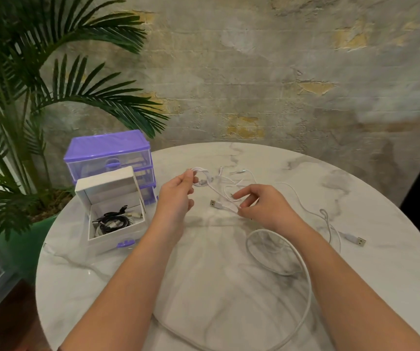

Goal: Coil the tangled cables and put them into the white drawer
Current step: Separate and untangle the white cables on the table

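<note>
My left hand [178, 192] grips a small coil of thin white cable [201, 174] above the marble table [355, 274]. My right hand [259, 206] pinches a strand of the same tangle near a USB plug [215, 203]. More thin white cable spreads to the right and ends in another USB plug [355, 239]. A thicker white cable [302, 264] loops across the table under my right forearm. The white drawer [138, 224] stands pulled out at the left, holding coiled black and white cables [114, 221].
A purple drawer unit [110, 154] stands behind the white drawer at the table's left rim. A palm plant [26, 97] in a green pot fills the left side. A rough plastered wall rises behind the round table.
</note>
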`<state>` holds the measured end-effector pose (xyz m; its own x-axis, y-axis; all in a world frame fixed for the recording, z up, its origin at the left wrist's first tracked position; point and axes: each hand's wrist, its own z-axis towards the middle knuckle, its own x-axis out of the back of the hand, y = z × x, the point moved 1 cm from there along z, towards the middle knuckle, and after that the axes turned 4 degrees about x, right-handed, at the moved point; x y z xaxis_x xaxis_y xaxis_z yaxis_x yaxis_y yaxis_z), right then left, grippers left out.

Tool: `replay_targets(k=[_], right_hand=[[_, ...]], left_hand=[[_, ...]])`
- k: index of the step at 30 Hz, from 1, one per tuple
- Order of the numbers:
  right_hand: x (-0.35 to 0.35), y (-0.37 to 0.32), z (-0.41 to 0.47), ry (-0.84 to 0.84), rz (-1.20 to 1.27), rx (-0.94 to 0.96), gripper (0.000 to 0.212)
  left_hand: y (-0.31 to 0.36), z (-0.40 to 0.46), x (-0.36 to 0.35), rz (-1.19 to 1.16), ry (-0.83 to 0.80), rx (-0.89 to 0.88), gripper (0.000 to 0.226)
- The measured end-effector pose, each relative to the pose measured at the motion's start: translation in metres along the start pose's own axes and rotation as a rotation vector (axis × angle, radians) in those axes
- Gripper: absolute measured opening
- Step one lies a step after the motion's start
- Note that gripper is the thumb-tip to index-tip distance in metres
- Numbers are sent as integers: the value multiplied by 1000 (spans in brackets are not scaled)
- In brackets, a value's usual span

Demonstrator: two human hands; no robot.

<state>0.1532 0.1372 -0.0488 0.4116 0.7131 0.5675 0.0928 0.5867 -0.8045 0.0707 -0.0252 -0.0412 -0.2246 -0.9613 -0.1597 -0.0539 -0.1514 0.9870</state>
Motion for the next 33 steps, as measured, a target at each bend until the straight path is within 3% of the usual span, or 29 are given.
replay_targets(k=[8,15,19,33], right_hand=[[6,-1,-1,-3,-175,-9,37],[1,-4,-2,-148,88,56,26],[-3,-3,-1,-91,132,114,13],[-2,-10,-2,63,202,175,5]], left_hand=[[-1,-1,-3,-92,-32,-7,20],[2,-5,-5,-132,-165,12,25],[2,-10,-10,-197,-198,30,16],[2,-10,-8,3,-127,-71,20]])
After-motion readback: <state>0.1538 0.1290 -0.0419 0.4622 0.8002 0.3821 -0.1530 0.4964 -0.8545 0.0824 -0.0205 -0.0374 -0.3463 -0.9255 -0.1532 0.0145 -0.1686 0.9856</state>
